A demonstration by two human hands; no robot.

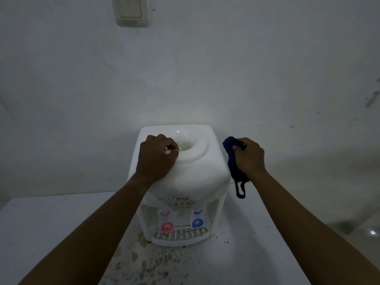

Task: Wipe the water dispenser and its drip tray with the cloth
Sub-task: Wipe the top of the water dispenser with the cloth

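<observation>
A white tabletop water dispenser (193, 175) stands against the wall, with a round bottle well on top. Low on its front are a red tap and a blue tap above a slotted drip tray (181, 235). My left hand (156, 157) rests on the dispenser's top with its fingers curled over the rim of the well. My right hand (247, 156) grips a dark blue cloth (233, 159) against the dispenser's upper right side. A loop of the cloth hangs below the hand.
The dispenser sits on a white table (51, 223) whose surface in front of the tray is stained and speckled with dark specks. A wall switch (131, 10) is high on the wall. Tiled floor (349, 229) shows to the right.
</observation>
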